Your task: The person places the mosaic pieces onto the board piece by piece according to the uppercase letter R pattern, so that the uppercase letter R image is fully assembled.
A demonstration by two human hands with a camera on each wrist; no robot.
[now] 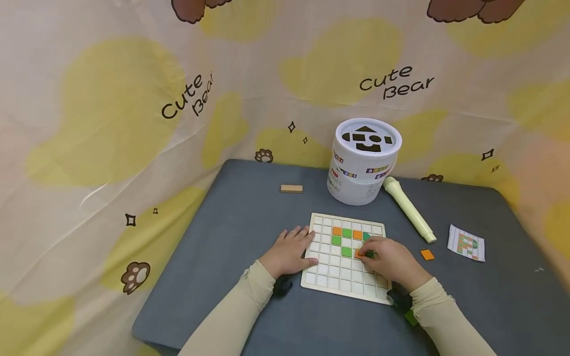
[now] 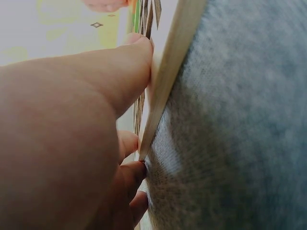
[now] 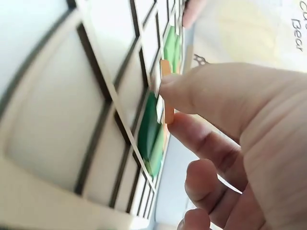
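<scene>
A square wooden grid board [image 1: 321,282] with white cells lies on the table, several orange and green tiles set in its upper middle. My left hand [image 1: 289,253] rests at the board's left edge, its thumb on the rim and its fingers spread along the side; the left wrist view shows the thumb [image 2: 129,62] against the wooden edge. Between thumb and forefinger, my right hand [image 1: 394,262] pinches an orange square tile [image 3: 169,112], tilted on edge over the grid. Close by is a dark green tile [image 3: 148,127] in the board. My right hand partly hides the tiles beneath it.
A white bucket [image 1: 362,178] with shape cutouts in its lid stands behind the board. Around it lie a wooden block [image 1: 291,189], a pale yellow microphone-shaped stick [image 1: 409,210], a loose orange tile [image 1: 427,254] and a pattern card [image 1: 466,243]. A green piece [image 1: 411,318] shows under the right forearm.
</scene>
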